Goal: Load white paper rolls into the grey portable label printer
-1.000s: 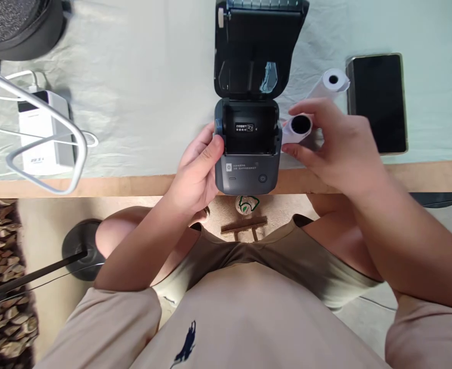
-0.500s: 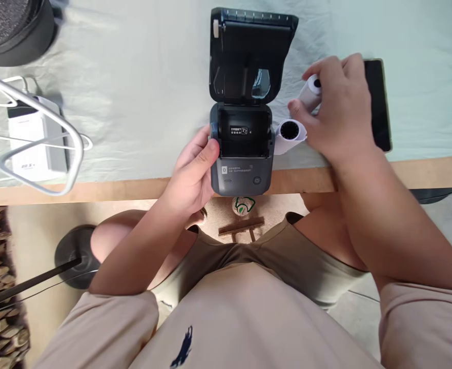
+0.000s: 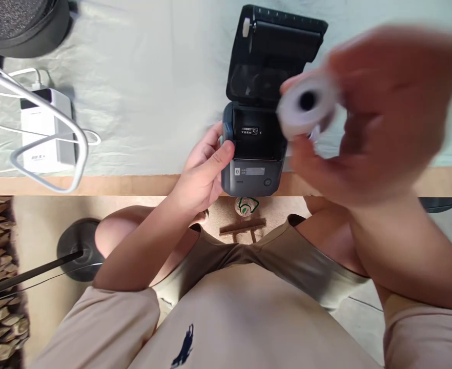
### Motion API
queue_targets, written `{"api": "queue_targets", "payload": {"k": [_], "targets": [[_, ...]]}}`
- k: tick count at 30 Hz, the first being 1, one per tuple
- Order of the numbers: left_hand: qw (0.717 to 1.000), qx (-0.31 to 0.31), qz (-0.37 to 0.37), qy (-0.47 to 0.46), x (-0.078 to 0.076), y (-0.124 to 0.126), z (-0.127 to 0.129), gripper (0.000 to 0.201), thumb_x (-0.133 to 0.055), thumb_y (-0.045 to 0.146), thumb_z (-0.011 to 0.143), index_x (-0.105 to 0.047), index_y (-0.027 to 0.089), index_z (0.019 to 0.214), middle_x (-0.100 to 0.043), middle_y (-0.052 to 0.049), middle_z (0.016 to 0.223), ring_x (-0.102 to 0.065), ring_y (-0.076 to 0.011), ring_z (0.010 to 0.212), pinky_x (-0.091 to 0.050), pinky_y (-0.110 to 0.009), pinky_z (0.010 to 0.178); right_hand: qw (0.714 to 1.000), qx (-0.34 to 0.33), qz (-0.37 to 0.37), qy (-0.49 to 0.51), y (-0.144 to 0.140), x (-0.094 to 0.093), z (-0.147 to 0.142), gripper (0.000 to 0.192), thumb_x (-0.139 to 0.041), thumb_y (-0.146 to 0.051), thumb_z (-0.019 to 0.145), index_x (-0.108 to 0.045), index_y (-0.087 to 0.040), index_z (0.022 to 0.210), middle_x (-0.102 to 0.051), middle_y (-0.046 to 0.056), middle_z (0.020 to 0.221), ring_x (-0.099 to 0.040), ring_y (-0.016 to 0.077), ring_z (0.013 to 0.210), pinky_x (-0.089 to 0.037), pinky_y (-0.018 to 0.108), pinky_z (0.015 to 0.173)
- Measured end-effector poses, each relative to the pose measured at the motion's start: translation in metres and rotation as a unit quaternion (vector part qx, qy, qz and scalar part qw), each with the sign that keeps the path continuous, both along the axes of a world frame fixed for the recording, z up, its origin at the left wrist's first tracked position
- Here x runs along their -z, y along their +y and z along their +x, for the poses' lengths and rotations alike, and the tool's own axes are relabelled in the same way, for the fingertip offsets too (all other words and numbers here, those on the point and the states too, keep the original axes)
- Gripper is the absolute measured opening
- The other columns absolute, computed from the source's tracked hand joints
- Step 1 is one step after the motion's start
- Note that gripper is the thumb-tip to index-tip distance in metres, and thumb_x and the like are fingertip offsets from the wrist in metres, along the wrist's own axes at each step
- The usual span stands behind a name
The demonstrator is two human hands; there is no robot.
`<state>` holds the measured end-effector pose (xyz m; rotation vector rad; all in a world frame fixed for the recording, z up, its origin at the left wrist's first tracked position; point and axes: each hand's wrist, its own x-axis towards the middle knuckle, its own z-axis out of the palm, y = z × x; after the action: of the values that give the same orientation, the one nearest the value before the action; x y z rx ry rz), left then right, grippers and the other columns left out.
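Left hand: the left hand (image 3: pixel 206 177) gripped the near left side of the small label printer (image 3: pixel 254 154), with the thumb on its front corner.
Right hand: the right hand (image 3: pixel 368 113) was up in the air, blurred, with its fingers closed around a white paper roll (image 3: pixel 305 105).
Paper roll: it was held above the right side of the printer, with its dark core hole facing the camera. It was not touching the printer.
Printer: it sat at the near edge of the tabletop (image 3: pixel 152 102), which had a pale cloth on it. Its lid (image 3: pixel 280 51) stood open and tipped back.
Paper bay: the bay (image 3: pixel 257 134) looked empty, with only a small sticker inside.
Done: the lid was open and the roll was in the hand.
Left to do: the roll was not yet in the bay, and the lid was not yet shut.
Nearby: a white power bank (image 3: pixel 45 130) with a white cable (image 3: pixel 3 125) lay far to the left.
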<state>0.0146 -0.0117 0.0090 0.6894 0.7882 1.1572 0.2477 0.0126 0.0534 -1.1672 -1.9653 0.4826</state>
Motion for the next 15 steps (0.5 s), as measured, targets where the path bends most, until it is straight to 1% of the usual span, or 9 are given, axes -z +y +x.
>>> {"api": "queue_targets", "payload": {"k": [2, 3, 5, 8, 9, 10, 11, 13, 15], "targets": [[1.000, -0.011, -0.003, 0.008, -0.002, -0.001, 0.002, 0.041, -0.098, 0.052, 0.100, -0.084, 0.028, 0.130, -0.090, -0.007, 0.124, -0.080, -0.0368, 0.153, -0.076, -0.044, 0.112, 0.994, 0.004, 0.042, -0.103, -0.006, -0.005, -0.016, 0.053, -0.059, -0.019, 0.101, -0.070, -0.035, 0.150, -0.084, 0.001, 0.133, -0.086, 0.0276, 0.116, -0.067, 0.050, 0.109], [1.000, -0.012, -0.007, 0.014, -0.003, -0.002, 0.002, 0.041, -0.098, 0.052, 0.100, -0.084, 0.027, 0.129, -0.090, -0.007, 0.126, -0.078, -0.0369, 0.155, -0.076, -0.043, 0.113, 0.987, 0.010, 0.058, -0.153, -0.005, -0.006, -0.021, 0.055, -0.059, -0.012, 0.099, -0.072, -0.034, 0.148, -0.086, 0.000, 0.125, -0.086, 0.0256, 0.108, -0.067, 0.047, 0.104], [0.999, -0.011, -0.018, 0.030, -0.007, -0.004, 0.003, 0.042, -0.099, 0.052, 0.099, -0.083, 0.027, 0.128, -0.089, -0.008, 0.128, -0.078, -0.0366, 0.156, -0.076, -0.040, 0.111, 0.969, 0.015, 0.085, -0.231, 0.001, -0.008, -0.024, 0.054, -0.058, -0.004, 0.096, -0.074, -0.029, 0.141, -0.088, 0.000, 0.119, -0.085, 0.0241, 0.102, -0.065, 0.042, 0.097], [0.999, -0.012, -0.019, 0.043, -0.010, -0.005, 0.003, 0.046, -0.100, 0.054, 0.097, -0.082, 0.028, 0.130, -0.089, -0.008, 0.134, -0.078, -0.0368, 0.157, -0.077, -0.038, 0.110, 0.964, -0.009, 0.105, -0.243, 0.008, -0.006, -0.022, 0.034, -0.061, -0.005, 0.102, -0.077, -0.025, 0.124, -0.088, 0.004, 0.132, -0.085, 0.0238, 0.109, -0.064, 0.037, 0.093], [0.999, -0.011, -0.019, 0.045, -0.010, -0.005, 0.003, 0.046, -0.100, 0.054, 0.097, -0.082, 0.028, 0.131, -0.089, -0.008, 0.135, -0.077, -0.0369, 0.158, -0.076, -0.038, 0.111, 0.963, -0.016, 0.111, -0.244, 0.009, -0.005, -0.021, 0.027, -0.061, -0.008, 0.106, -0.078, -0.025, 0.119, -0.087, 0.004, 0.132, -0.084, 0.0230, 0.109, -0.064, 0.036, 0.091], [0.999, -0.011, -0.019, 0.045, -0.010, -0.005, 0.003, 0.045, -0.099, 0.054, 0.098, -0.082, 0.028, 0.131, -0.090, -0.008, 0.136, -0.077, -0.0368, 0.159, -0.076, -0.039, 0.113, 0.963, -0.016, 0.121, -0.241, 0.009, -0.004, -0.021, 0.023, -0.061, -0.012, 0.111, -0.079, -0.026, 0.114, -0.087, 0.003, 0.126, -0.083, 0.0221, 0.104, -0.063, 0.036, 0.089], [0.999, -0.013, -0.018, 0.044, -0.009, -0.005, 0.004, 0.043, -0.098, 0.054, 0.099, -0.082, 0.028, 0.130, -0.090, -0.008, 0.136, -0.076, -0.0369, 0.159, -0.076, -0.040, 0.114, 0.962, -0.009, 0.134, -0.236, 0.008, -0.003, -0.022, 0.022, -0.060, -0.018, 0.115, -0.079, -0.027, 0.108, -0.086, 0.002, 0.115, -0.081, 0.0212, 0.098, -0.062, 0.036, 0.088], [0.999, -0.018, -0.018, 0.041, -0.009, -0.005, 0.005, 0.040, -0.095, 0.055, 0.101, -0.082, 0.028, 0.128, -0.090, -0.007, 0.135, -0.076, -0.0372, 0.160, -0.075, -0.041, 0.117, 0.962, 0.004, 0.156, -0.223, 0.005, -0.001, -0.024, 0.033, -0.055, -0.025, 0.121, -0.078, -0.029, 0.099, -0.080, 0.000, 0.096, -0.076, 0.0206, 0.086, -0.059, 0.040, 0.088], [0.999, -0.022, -0.020, 0.040, -0.008, -0.005, 0.005, 0.039, -0.094, 0.056, 0.103, -0.081, 0.029, 0.127, -0.090, -0.006, 0.137, -0.076, -0.0380, 0.160, -0.074, -0.043, 0.119, 0.963, 0.018, 0.153, -0.219, 0.002, 0.000, -0.025, 0.035, -0.053, -0.029, 0.122, -0.081, -0.031, 0.101, -0.080, 0.001, 0.098, -0.076, 0.0228, 0.088, -0.059, 0.044, 0.092]]}}
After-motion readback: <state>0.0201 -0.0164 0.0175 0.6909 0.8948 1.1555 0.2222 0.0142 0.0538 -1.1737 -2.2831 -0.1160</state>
